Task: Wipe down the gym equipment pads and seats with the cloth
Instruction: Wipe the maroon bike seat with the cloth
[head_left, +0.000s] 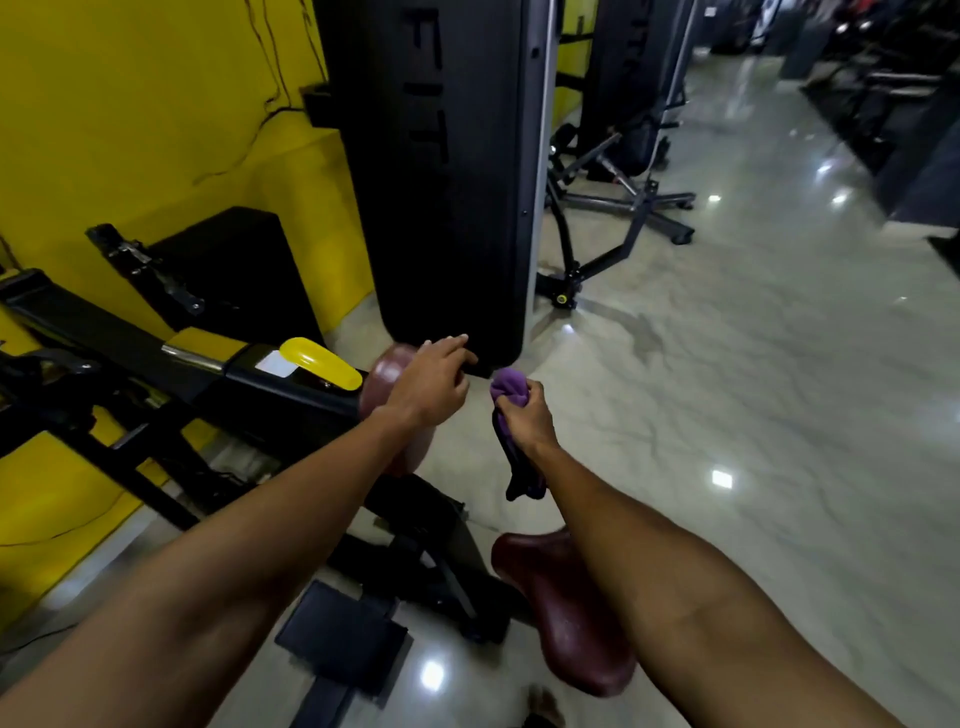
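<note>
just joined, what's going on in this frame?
A person stands at a gym machine. The right hand grips a bunched purple cloth, held in the air, off any surface. The left hand, fingers loosely out, reaches over a maroon pad by the black machine cover. A maroon seat sits lower, under the right forearm.

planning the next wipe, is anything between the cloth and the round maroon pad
Only the person's own left hand: it covers the maroon pad's side nearest the cloth, which the right hand grips. Nothing else shows in the gap between them.
</note>
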